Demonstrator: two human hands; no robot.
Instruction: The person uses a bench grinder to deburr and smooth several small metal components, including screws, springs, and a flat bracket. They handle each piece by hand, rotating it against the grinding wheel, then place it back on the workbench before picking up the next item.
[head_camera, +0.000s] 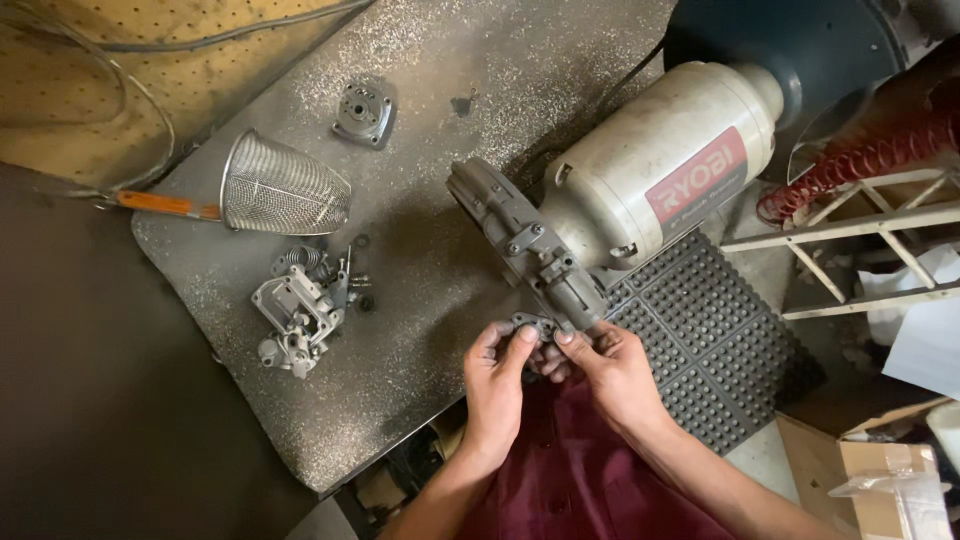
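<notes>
Both your hands pinch a small grey metal plate (532, 326) at the near edge of the surface (440, 270).

Your left hand (497, 375) grips the plate's left end with thumb and fingers closed on it, and your right hand (607, 365) is closed on its right end, just below the tip of the long grey casting (525, 245) that juts from the cream motor housing (660, 165). The studded black mat (710, 350) lies just right of your right hand. To your left, bare surface separates you from the grey carburettor body (298, 312) with its loose screws. Farther back stand the wire mesh strainer (283, 185) near the left edge and a small square housing (364, 113) toward the far edge.
</notes>
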